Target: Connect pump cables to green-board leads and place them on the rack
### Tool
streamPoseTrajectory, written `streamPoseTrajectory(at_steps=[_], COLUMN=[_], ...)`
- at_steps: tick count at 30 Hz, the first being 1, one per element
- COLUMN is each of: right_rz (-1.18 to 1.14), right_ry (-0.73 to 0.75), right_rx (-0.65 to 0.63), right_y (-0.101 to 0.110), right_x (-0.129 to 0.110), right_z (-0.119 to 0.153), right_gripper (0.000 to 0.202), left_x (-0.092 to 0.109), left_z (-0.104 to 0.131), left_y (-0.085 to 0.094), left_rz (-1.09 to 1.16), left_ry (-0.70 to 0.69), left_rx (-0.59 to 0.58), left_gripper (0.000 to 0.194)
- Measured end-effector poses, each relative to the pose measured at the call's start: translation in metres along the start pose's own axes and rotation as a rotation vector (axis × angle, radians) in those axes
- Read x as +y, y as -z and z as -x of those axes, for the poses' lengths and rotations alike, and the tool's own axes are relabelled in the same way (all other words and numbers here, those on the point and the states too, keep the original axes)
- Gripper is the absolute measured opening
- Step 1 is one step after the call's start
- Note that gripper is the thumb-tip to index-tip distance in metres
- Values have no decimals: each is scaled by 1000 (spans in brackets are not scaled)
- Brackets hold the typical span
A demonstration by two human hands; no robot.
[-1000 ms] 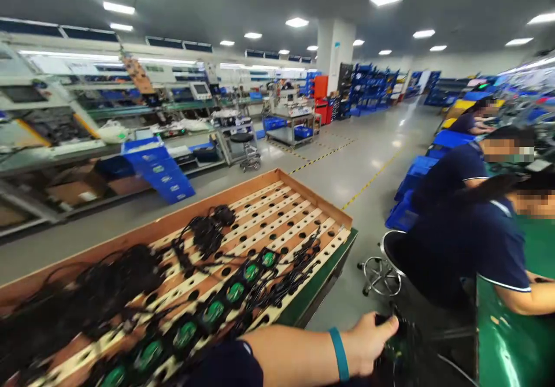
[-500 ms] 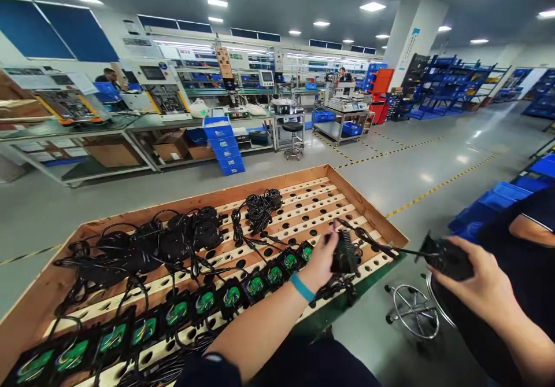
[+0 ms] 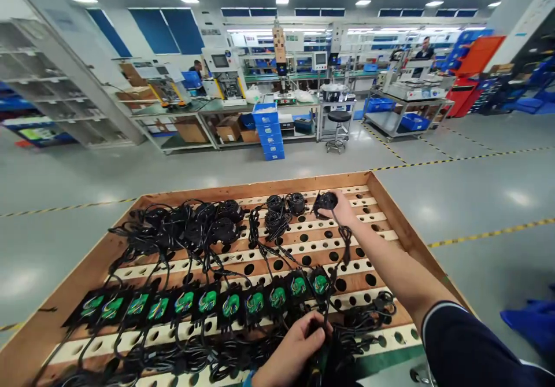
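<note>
My right hand (image 3: 342, 207) grips a black round finned unit (image 3: 326, 201) over the slatted tray's far right part. A black cable (image 3: 346, 236) hangs from this unit back towards my left hand. My left hand (image 3: 299, 343), fingers curled, holds a black housing (image 3: 321, 355) low at the near edge; much of it is hidden by my hand and shadow. Beside it runs a row of black open housings with green circuit boards (image 3: 229, 306). Several round black units (image 3: 277, 222) lie left of my right hand, their cables leading to the row.
The wooden tray has a raised rim (image 3: 260, 189) and slats with round holes. A heap of black units and cables (image 3: 186, 225) covers its left back; coiled cables (image 3: 368, 317) lie near the front. Beyond are blue bins (image 3: 269, 132), a stool (image 3: 338, 129) and workbenches with people.
My right hand has carried the round unit from beyond the tray's right side to its far part. My left hand has come down and nearer with the housing. The view has turned left.
</note>
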State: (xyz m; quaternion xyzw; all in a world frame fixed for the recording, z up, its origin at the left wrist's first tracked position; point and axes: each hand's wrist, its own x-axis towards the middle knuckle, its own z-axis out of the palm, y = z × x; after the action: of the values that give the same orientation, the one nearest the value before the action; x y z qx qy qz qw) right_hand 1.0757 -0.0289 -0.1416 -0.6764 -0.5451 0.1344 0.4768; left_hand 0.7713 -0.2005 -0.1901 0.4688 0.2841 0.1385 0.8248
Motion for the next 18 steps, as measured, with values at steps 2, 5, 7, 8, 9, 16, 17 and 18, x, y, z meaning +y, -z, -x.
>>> streamPoseTrajectory(at_steps=[2,5,7,8,9,16,17,18], right_rz=[-33,-38,-35,-35,-35,-75,-91,-109], right_ry=[-23,-10,9,13,11,-49,-67,-80], right_rx=[-156,-333,-401,-422,-437,-453,-453,-455], right_y=[-40,-83,-99,-104,-106,-106,-106,-107], right_x=[11,19,22,24,25,27,27,27], right_z=[-6,-10,-13,-15,-17,-24,-25,-25], right_gripper=[75,75,73,72,72,76,76,77], left_x=[-2,-6,-13,-19,-26,-48,-42,-34], left_z=[4,6,5,5,4,3,5,6], left_y=[-2,-3,2,6,10,21,18,14], left_rz=[41,34,2,-6,-4,51,68,87], left_ry=[-27,-52,-70,-80,-88,-110,-97,-83], left_rx=[-30,-8,24,45,71,168,171,174], left_gripper=[62,66,66,68,69,77,76,75])
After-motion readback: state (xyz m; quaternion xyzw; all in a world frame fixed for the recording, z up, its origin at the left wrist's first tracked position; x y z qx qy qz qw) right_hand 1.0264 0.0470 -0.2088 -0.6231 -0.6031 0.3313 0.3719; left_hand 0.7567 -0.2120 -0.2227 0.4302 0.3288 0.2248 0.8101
